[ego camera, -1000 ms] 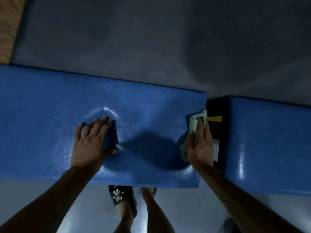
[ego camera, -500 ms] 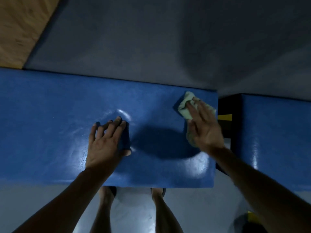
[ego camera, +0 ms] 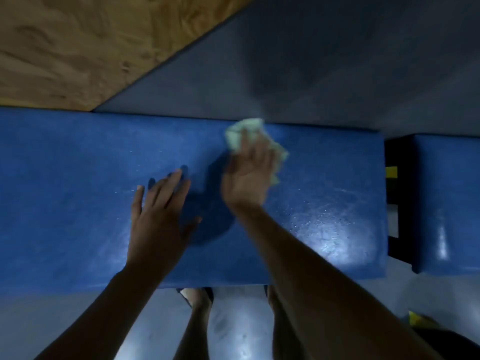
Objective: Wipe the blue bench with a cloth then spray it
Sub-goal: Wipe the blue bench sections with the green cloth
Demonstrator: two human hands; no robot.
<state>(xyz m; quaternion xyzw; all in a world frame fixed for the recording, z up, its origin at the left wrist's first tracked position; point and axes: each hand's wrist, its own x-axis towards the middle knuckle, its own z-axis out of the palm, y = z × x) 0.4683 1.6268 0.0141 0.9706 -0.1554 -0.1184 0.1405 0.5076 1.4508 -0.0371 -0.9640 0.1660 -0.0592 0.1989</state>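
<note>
On the blue bench (ego camera: 78, 203) we see the left hand (ego camera: 158, 219) lying flat with its fingers straight and spread. Near the far edge, the right hand (ego camera: 246, 175) presses a pale green cloth (ego camera: 240, 133) against the top; motion blur leaves its fingers unclear, though they look mostly extended over the cloth.

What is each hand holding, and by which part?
The right hand presses the crumpled pale green cloth under its fingers, covering its middle. The left hand holds nothing, flat on the blue padded bench.
</note>
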